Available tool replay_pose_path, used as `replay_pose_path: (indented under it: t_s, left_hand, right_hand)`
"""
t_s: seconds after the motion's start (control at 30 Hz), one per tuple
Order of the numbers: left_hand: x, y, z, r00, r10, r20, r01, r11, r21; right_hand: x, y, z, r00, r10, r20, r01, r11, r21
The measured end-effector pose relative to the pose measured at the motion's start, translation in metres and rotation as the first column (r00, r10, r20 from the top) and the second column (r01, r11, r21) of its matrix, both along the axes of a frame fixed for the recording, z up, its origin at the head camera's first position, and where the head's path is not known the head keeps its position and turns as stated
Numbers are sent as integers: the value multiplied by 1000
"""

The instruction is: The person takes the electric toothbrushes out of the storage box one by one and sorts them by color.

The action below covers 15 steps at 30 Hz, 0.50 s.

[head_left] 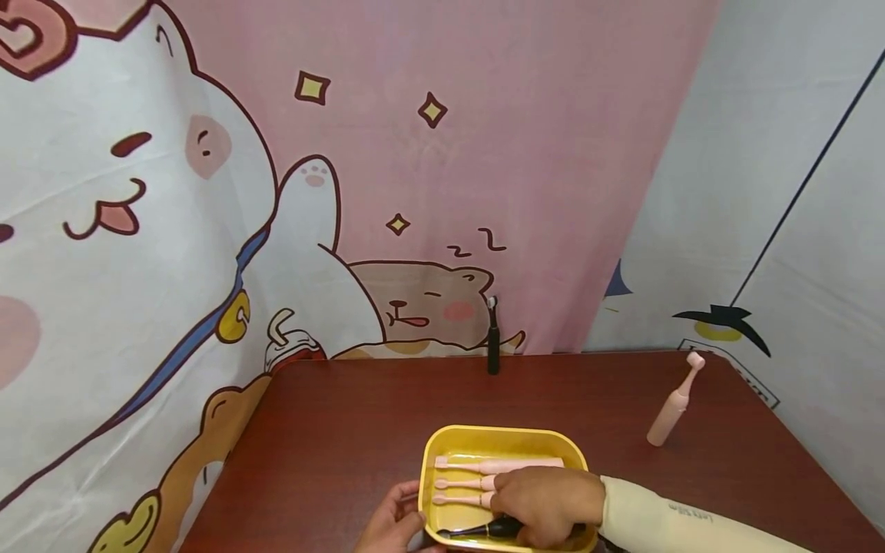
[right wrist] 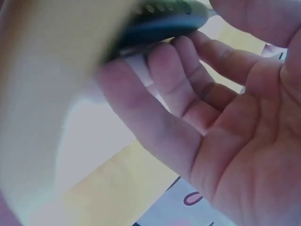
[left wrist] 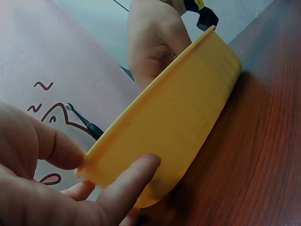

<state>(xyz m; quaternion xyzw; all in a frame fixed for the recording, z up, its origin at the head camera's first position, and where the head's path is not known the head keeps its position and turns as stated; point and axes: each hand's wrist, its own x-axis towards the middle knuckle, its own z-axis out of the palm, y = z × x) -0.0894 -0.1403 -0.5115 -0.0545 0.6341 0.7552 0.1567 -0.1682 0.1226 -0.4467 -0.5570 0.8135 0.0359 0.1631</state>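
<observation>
A yellow plastic basket (head_left: pixel 505 432) sits near the front of the table. Against its left end is my left hand (head_left: pixel 392 524), its fingers at the rim and side wall (left wrist: pixel 160 122). My right hand (head_left: pixel 549 503) reaches down inside the basket, its fingers curled at the handle of a black electric toothbrush (head_left: pixel 477 530). In the right wrist view the fingertips meet this dark handle (right wrist: pixel 164 28), partly out of frame. Several pink toothbrushes (head_left: pixel 508 465) lie side by side in the basket, heads to the left, some partly hidden by the right hand.
A black electric toothbrush (head_left: pixel 493 349) stands upright at the table's back edge. To the right of the basket, a pink electric toothbrush (head_left: pixel 669 418) stands on the dark red-brown table (head_left: pixel 332 430). A cartoon-printed cloth (head_left: pixel 539 153) hangs behind.
</observation>
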Motion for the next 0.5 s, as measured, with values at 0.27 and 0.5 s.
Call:
replay_pose_path:
  t_s: [0.27,0.5]
  left_hand:
    - [1,1,0,1000,2,1,-2,1000,11]
    - [-2,-1,-3,1000,-9,-19,9,1000,-12]
  right_hand:
    - [-3,-2,5,996,-13,91,15,1000,-15]
    - [0,-11,1,999,44,-4,-44,999,4]
